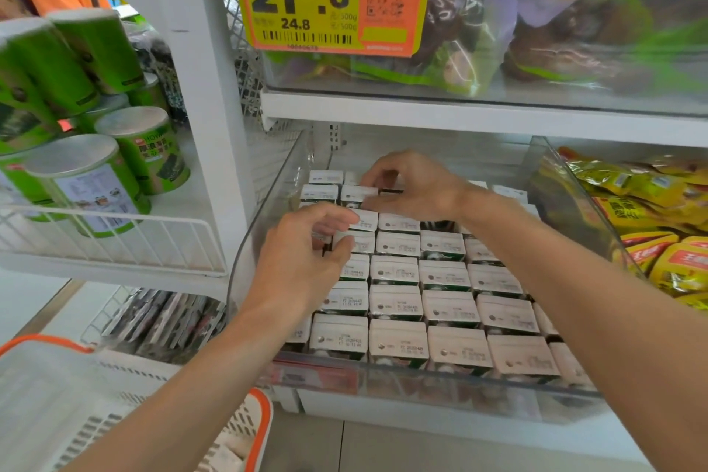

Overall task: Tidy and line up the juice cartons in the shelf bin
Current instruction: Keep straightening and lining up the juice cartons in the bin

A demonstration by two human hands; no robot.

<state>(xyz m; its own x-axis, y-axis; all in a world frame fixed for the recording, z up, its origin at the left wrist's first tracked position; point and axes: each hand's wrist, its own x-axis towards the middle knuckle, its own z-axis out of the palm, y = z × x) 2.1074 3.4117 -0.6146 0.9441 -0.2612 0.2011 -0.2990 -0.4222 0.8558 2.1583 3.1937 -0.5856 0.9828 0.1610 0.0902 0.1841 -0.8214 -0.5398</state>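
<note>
**Desk:** What fills your feed?

**Me:** The biggest thing is one clear plastic shelf bin (pixel 264 211) on the white shelf. I judge its low front lip is there to keep the stock from sliding out, which is why the front rows sit tight against it.

**Desk:** And inside?

**Me:** Small white-topped juice cartons (pixel 398 305), upright and packed side by side so the printed tops face me. I count about seven rows from front to back. The front row shows four whole tops and a partial one at each end. Hands and arms hide some cartons, so I cannot give a total. One dark gap sits near the right wrist.

**Desk:** The hands?

**Me:** Two, both over the back left of the bin.
- The left hand (pixel 302 261) has its thumb and fingers curled, pinching a left-column carton (pixel 323 236) that is mostly hidden.
- The right hand (pixel 417 190) curls round a back-row carton (pixel 359 195), thumb on the near side and fingers on the far side. It looks like a pinch.

I read both grips as squaring crooked cartons with their neighbours.

**Desk:** How much work is left?

**Me:** In my judgement the front is lined up and the back rows are loose.
</note>
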